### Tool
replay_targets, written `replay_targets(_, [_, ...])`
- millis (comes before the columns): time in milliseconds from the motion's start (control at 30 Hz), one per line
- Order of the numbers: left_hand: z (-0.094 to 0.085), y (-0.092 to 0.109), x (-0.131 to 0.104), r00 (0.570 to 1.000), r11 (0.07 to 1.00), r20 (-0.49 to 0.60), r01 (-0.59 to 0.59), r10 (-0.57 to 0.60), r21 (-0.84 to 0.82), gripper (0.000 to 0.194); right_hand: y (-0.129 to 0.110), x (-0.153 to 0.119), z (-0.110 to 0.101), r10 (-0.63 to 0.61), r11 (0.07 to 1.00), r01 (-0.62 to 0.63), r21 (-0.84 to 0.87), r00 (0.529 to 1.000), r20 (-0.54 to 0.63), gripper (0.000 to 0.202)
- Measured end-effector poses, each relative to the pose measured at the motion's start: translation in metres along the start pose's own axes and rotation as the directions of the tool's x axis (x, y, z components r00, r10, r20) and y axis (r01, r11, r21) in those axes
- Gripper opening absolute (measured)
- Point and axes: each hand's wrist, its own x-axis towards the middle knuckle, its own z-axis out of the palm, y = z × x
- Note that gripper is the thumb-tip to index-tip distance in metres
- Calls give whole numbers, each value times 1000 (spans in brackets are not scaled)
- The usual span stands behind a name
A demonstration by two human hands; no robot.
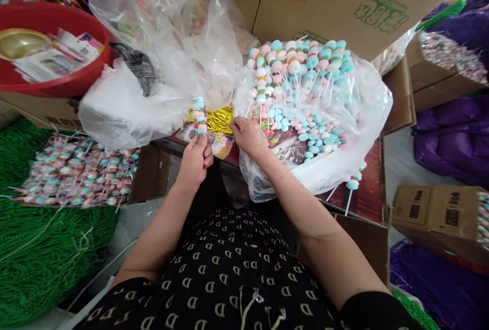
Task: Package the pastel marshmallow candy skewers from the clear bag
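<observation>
My left hand [195, 161] is closed round the lower end of a marshmallow skewer [199, 115], which stands upright in pink, white and blue, seemingly in a clear wrapper. Just right of it lies a pile of gold twist ties [219, 121] on the table. At the right edge of that pile is my right hand [249, 135], its fingers pinched together; what they hold, if anything, is hidden. Close beyond this hand, a large clear plastic bag [367, 101] lies open with many marshmallow skewers [294, 66] and loose marshmallows [319, 136] in it.
Another clear bag [168, 39] stands behind the twist ties. A red basin [76, 78] with papers and a gold bowl is at left, above a box of wrapped skewers [84, 169]. Cardboard boxes [431, 218] and purple bundles [451, 136] lie at right, green netting [46, 258] at lower left.
</observation>
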Motion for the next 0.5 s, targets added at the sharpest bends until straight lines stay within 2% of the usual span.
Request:
replay_targets(133, [7, -3, -3, 999, 999, 29, -15, 14, 44, 33, 7, -12, 3, 69, 956, -26, 293, 988, -135, 15])
replay_targets(200, [12, -4, -5, 999, 997, 49, -20, 17, 74, 32, 5, -27, 0, 89, 898, 7, 440, 977, -196, 12])
replay_targets(267, [19, -6, -8, 995, 994, 92, -34, 25, 101, 30, 1, -45, -6, 55, 849, 75, 523, 972, -229, 11])
replay_targets(367, [30, -12, -15, 984, 989, 177, -52, 27, 140, 28, -5, -69, -12, -7, 851, 130, 508, 971, -237, 11])
replay_targets(500, [40, -27, -22, 970, 978, 242, -52, 1, 203, 28, -5, -84, -15, 18, 919, 80, 386, 970, -243, 10])
